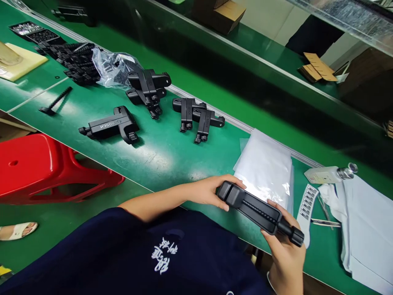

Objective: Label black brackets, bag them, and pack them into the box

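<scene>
The black device (256, 213) is up in both hands, over the strip of the green surface (172, 159) along its near edge. Its long axis runs from the left hand (208, 190) to the right hand (287, 252), roughly parallel to that edge, with the open channel and threaded rod (260, 212) facing up. Neither hand has any distance to cover: both touch it, 1 at each end.

The left hand is partly closed, thumb on the near side and fingers on the far side of the blocky end (230, 194). The right hand is curled around the other end from below, thumb and fingers on opposite sides, while the dark knob (297, 237) sticks out past the grip, pointing toward the right end of the surface.

Just beyond the device, toward the far edge, lies a stack of clear bags (267, 164), nearly meeting the left fingertips in this view. To the right of the right hand are a label sheet (308, 205) and tweezers (325, 223). Farther left, 2 similar black parts (196, 116) lie against each other by the far edge, and a BOSCH-marked part (110, 125) lies alone nearer the front edge, well apart from both hands.
</scene>
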Available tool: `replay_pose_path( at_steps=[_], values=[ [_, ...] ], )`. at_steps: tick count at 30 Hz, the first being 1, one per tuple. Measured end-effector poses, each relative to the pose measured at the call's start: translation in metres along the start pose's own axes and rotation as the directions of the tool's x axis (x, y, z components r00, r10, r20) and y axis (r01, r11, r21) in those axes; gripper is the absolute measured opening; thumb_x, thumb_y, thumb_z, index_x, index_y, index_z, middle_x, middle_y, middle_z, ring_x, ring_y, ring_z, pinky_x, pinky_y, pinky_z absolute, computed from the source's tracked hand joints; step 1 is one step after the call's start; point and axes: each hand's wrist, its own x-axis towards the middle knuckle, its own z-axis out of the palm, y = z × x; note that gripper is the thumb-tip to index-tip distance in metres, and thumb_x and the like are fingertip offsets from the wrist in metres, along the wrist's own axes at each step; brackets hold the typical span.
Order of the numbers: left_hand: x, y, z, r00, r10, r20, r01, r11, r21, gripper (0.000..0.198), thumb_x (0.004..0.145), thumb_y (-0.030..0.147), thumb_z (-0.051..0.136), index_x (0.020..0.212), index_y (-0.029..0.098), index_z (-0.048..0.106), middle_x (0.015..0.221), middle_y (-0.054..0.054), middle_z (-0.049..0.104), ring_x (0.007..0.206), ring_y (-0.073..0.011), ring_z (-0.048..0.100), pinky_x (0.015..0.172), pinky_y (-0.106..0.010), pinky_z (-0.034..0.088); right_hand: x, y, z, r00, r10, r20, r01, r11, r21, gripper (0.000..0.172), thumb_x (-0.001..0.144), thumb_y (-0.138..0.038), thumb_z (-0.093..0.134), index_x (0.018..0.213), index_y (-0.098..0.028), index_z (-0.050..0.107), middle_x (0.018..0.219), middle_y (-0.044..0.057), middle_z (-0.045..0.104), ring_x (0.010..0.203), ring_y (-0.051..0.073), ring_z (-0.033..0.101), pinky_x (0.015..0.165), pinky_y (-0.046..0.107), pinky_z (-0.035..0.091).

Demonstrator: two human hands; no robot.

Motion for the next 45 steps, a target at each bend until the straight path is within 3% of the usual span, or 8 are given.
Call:
replay_pose_path(
  at_steps=[9,12,18,25,29,36,41,45],
  values=[
    [-0.010,-0.008,-0.012,0.998,0.050,-0.035,-0.050,0.999,0.012,0.068,0.072,0.033,0.085,0.133,0.023,0.058,0.140,-0.015,0.058,0.139,-0.0319,0.048,0.117,-0.048,0.033,0.003,-0.024,0.010,0.989,-0.104,0.100,0.114,0.988,-0.102,0.048,0.083,-0.023,0.073,0.130,-0.029,0.064,0.131,0.009,0.067,0.123,0.032,0.062,0.103,0.050,0.052],
    [-0.013,0.000,-0.008,0.995,0.073,-0.067,-0.062,0.986,0.156,0.069,0.074,0.035,0.082,0.136,0.025,0.055,0.139,-0.013,0.060,0.134,-0.0305,0.052,0.117,-0.049,0.033,0.010,-0.006,0.009,0.995,-0.035,0.089,0.041,0.997,-0.068,0.051,0.081,-0.024,0.077,0.130,-0.027,0.063,0.131,0.011,0.066,0.122,0.032,0.063,0.102,0.051,0.052],
    [-0.006,0.024,0.009,0.991,0.126,-0.041,-0.082,0.824,0.561,0.076,0.074,0.042,0.081,0.141,0.028,0.050,0.133,-0.012,0.065,0.121,-0.0302,0.061,0.122,-0.064,0.013,0.022,0.046,0.026,0.989,0.082,0.123,-0.108,0.970,0.219,0.057,0.072,-0.036,0.085,0.124,-0.025,0.065,0.129,0.013,0.069,0.113,0.031,0.068,0.097,0.051,0.055],
    [0.000,0.033,0.025,0.971,0.230,0.057,-0.201,0.674,0.711,0.065,0.087,0.038,0.068,0.146,0.024,0.044,0.121,-0.013,0.069,0.115,-0.0296,0.064,0.118,-0.071,0.009,0.014,0.061,0.042,0.969,0.205,0.140,-0.243,0.894,0.376,0.067,0.065,-0.044,0.089,0.124,-0.024,0.062,0.121,0.011,0.073,0.107,0.031,0.071,0.094,0.051,0.057],
    [-0.001,0.032,0.021,0.968,0.233,0.095,-0.234,0.692,0.683,0.066,0.089,0.034,0.065,0.150,0.026,0.039,0.132,-0.013,0.065,0.122,-0.0297,0.061,0.120,-0.068,0.012,0.012,0.051,0.027,0.992,0.110,0.054,-0.122,0.945,0.304,0.061,0.070,-0.043,0.086,0.123,-0.024,0.064,0.122,0.011,0.072,0.108,0.031,0.070,0.094,0.050,0.057],
    [0.001,0.012,0.006,0.985,0.154,0.072,-0.170,0.906,0.389,0.090,0.081,0.036,0.076,0.156,0.029,0.027,0.137,-0.013,0.064,0.133,-0.0311,0.055,0.116,-0.051,0.036,-0.010,0.007,-0.004,0.987,-0.129,-0.095,0.126,0.991,-0.038,0.044,0.077,-0.031,0.080,0.119,-0.027,0.069,0.126,0.011,0.069,0.119,0.036,0.064,0.100,0.059,0.052],
    [0.001,-0.002,0.001,0.985,0.163,0.053,-0.170,0.962,0.212,0.089,0.081,0.031,0.076,0.156,0.029,0.029,0.138,-0.013,0.063,0.135,-0.0300,0.054,0.117,-0.050,0.033,-0.021,-0.023,-0.003,0.985,-0.167,-0.054,0.160,0.981,-0.105,0.039,0.080,-0.030,0.076,0.118,-0.031,0.067,0.126,0.010,0.069,0.122,0.038,0.061,0.100,0.065,0.049],
    [-0.001,0.000,0.001,0.991,0.126,0.035,-0.130,0.966,0.224,0.089,0.079,0.032,0.078,0.155,0.028,0.032,0.137,-0.015,0.063,0.135,-0.0317,0.053,0.115,-0.050,0.036,-0.017,-0.024,-0.003,0.984,-0.174,-0.036,0.170,0.981,-0.094,0.040,0.081,-0.027,0.075,0.120,-0.031,0.067,0.128,0.009,0.068,0.121,0.036,0.062,0.101,0.061,0.049]
  ],
)
